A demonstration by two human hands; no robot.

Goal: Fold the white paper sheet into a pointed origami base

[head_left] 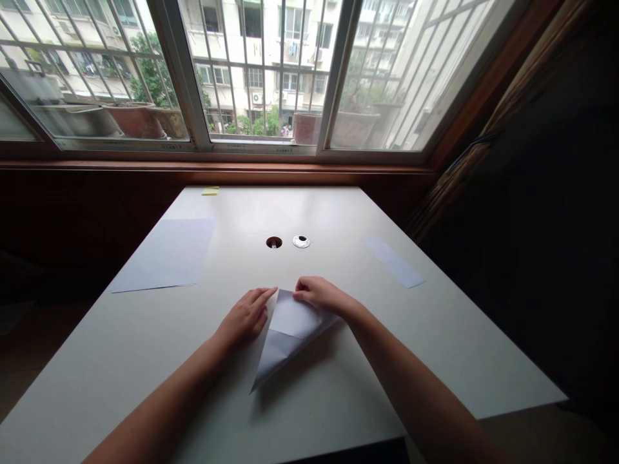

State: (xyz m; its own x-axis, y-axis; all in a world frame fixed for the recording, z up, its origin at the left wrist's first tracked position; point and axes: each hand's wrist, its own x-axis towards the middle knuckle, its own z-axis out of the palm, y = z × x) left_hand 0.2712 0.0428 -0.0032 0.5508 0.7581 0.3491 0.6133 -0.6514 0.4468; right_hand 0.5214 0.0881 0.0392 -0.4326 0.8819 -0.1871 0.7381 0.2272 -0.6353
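A folded sheet of white paper (293, 319) lies in front of me on the white table, with one pointed corner toward me and its right side lifted a little. My right hand (316, 291) is closed at the far edge of the paper, thumb and fingers pinching it. Along the left edge rests my left hand (246, 314), its index finger stretched out to the far left corner. The other left fingers are slightly bent and hold nothing that I can see. Creases cross the near part of the paper.
A flat white sheet (164, 254) lies on the left of the table (232, 412), and a narrow paper strip (394, 261) on the right. Yellow sticky notes (210, 191) sit at the far edge. Beyond my hands are a cable hole (274, 243) and a round cover (301, 241).
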